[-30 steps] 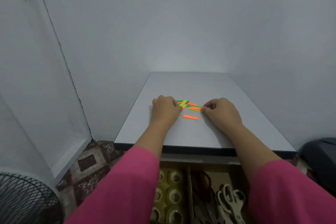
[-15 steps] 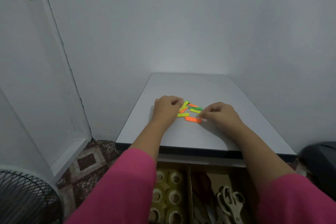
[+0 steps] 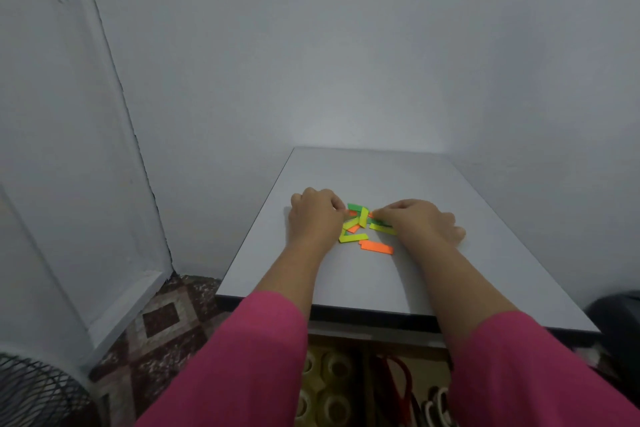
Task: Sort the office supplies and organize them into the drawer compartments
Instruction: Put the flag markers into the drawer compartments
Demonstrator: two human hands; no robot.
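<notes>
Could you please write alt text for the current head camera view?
Two hands, left and right, gather small neon paper strips on a grey table. Below its near edge, an open drawer shows tape rolls and scissors in separate compartments.

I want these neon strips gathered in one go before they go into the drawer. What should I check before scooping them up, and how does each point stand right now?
1. Both hands at the pile: ok. Left hand and right hand flank the neon strips.
2. Strips bunched together: not ok. One orange strip lies apart, nearer the table's front edge.
3. Grip on strips: cannot tell; fingertips are hidden.
4. Drawer open below: ok.
5. Free compartment for strips: cannot tell. Tape rolls and scissors fill what shows.
</notes>
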